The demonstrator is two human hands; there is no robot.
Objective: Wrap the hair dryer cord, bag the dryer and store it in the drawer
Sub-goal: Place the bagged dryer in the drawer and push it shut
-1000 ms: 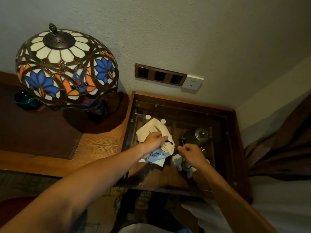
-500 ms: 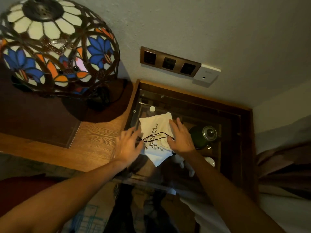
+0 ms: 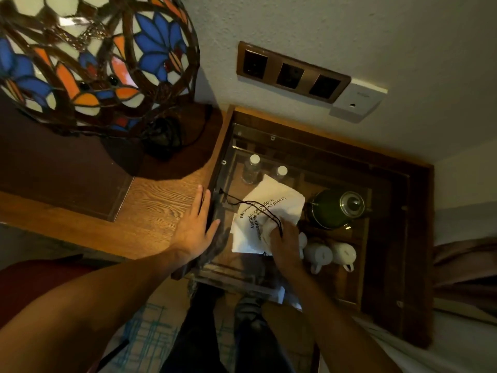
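A white cloth drawstring bag (image 3: 269, 205) with black print lies on the glass-topped compartment (image 3: 387, 238) beside the wooden desk (image 3: 150, 211). Its black cord (image 3: 242, 203) trails left across the glass. My right hand (image 3: 286, 242) is on the bag's near right corner, fingers curled into the cloth and over the cord. My left hand (image 3: 193, 230) lies flat on the desk edge, fingers apart, just left of the bag and not touching it. No hair dryer shows; whether it is inside the bag I cannot tell.
Under the glass stand two capped bottles (image 3: 253, 168), a dark kettle (image 3: 336, 211) and white cups (image 3: 330, 254). A stained-glass lamp (image 3: 80, 63) hangs over the desk at left. Wall sockets (image 3: 293, 72) sit above. My legs are below the frame.
My left hand came off the bag and settled flat on the desk edge. My right hand slid down to the bag's near right corner. The view moved closer.
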